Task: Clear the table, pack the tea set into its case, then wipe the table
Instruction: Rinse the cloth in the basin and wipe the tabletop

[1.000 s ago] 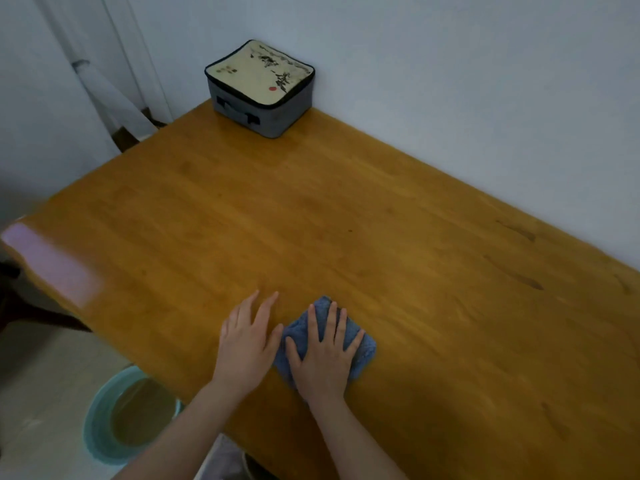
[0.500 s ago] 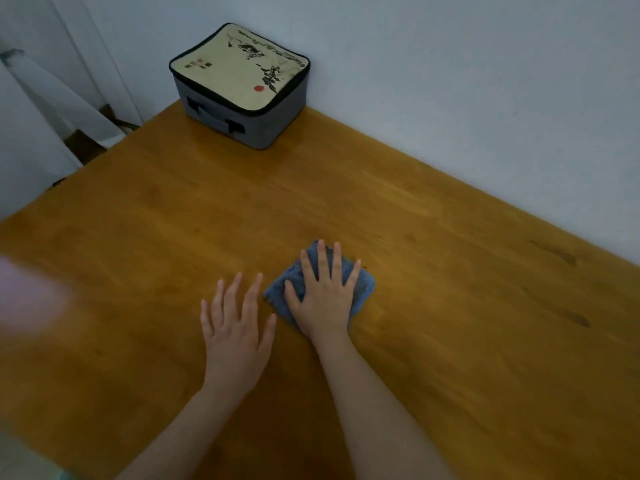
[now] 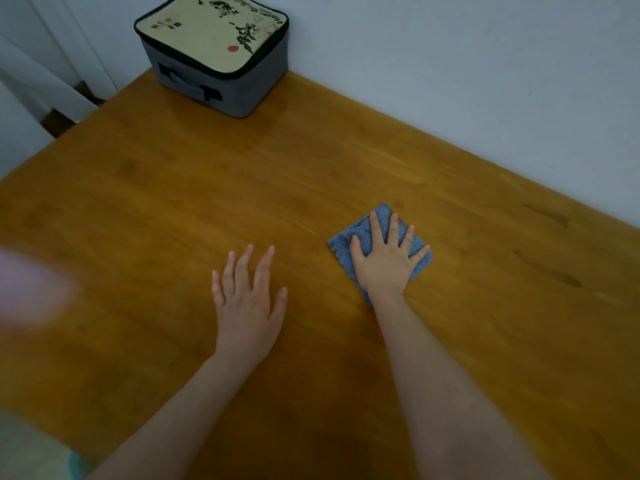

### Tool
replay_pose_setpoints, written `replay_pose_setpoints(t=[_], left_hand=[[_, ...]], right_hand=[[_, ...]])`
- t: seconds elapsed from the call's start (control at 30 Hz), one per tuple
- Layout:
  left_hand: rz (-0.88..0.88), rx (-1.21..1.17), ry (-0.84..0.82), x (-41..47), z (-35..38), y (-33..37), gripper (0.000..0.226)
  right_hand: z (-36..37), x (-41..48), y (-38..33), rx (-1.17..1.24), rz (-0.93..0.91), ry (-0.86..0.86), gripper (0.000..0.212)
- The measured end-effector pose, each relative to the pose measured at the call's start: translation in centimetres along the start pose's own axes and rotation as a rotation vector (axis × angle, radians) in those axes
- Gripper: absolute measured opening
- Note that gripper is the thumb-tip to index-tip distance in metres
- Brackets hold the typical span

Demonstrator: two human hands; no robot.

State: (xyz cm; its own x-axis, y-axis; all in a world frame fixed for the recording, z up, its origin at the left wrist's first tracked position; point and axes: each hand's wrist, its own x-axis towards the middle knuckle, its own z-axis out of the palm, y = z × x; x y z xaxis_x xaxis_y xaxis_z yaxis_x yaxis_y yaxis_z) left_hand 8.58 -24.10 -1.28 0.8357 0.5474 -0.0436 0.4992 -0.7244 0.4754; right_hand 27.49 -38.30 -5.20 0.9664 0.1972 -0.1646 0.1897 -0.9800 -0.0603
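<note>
Brush writing on the case lid (image 3: 211, 32) is too blurred to read.

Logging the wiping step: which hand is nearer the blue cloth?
Right. The right hand presses flat on the blue cloth; the left hand rests on the table to its left, not touching it.

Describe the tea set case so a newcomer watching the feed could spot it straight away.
Start with the wooden table that runs along the pale wall. Follow it to the far left corner, where the case sits closed. It is a square grey box with a cream lid bearing black ink painting and a red dot, unlike the flat blue cloth nearer.
</note>
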Motion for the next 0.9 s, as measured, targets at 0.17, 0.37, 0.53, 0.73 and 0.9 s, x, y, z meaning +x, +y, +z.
replay_pose_setpoints(t=[0.17,0.37,0.53,0.73,0.9], left_hand=[[0.049,0.038,0.006,-3.4,0.6,2.0,0.063],[0.034,0.073,0.012,-8.5,1.5,4.1,0.062],[-0.015,0.091,0.024,-13.7,2.9,4.5,0.061],[-0.042,0.129,0.016,-19.9,4.1,4.7,0.058],[-0.061,0.144,0.013,-23.1,3.7,4.5,0.059]], right_hand=[[0.4,-4.1,5.6,0.007,-0.019,0.019,0.065],[1.5,-10.2,9.9,0.000,-0.092,0.029,0.065],[2.2,-14.8,12.3,-0.007,-0.222,0.043,0.067],[3.2,-19.2,13.9,0.013,-0.327,0.039,0.069],[4.3,-22.7,14.6,0.048,-0.368,0.078,0.065]])
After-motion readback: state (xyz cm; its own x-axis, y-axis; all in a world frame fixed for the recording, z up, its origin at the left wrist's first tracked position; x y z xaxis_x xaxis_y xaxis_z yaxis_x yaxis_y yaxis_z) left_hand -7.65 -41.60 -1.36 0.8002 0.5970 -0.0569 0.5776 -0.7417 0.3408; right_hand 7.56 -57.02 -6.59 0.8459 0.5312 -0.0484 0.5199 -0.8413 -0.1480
